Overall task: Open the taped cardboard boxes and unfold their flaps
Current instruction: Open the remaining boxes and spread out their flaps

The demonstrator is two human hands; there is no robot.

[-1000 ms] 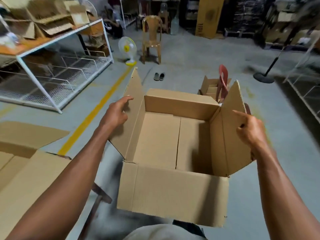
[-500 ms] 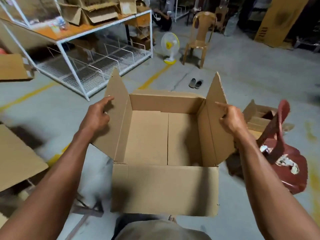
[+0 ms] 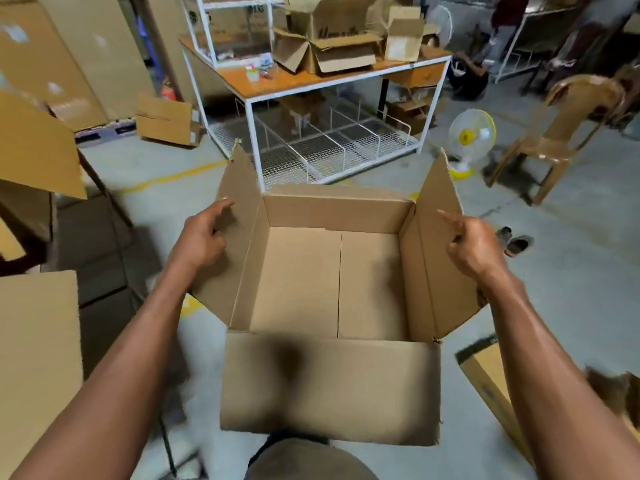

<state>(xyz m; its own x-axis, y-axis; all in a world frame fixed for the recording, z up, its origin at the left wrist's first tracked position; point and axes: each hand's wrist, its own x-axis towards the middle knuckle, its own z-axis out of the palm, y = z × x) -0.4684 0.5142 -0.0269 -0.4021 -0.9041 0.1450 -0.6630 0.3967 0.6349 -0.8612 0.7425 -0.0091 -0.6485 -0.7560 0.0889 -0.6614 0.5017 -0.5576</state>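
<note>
Box point(image 3: 332, 289) mouth faces up, long axis left-right; left hand point(image 3: 201, 237) and right hand point(image 3: 474, 244) pinch side flaps.

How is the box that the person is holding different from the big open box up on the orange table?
The held box hangs in the air between the left hand and right hand; the table box rests on the orange table. The held box shows a bare, empty inside; the table box's inside is hidden. The held box looks plain, while the table box bears dark print. Both are brown cardboard with their flaps open.
</note>
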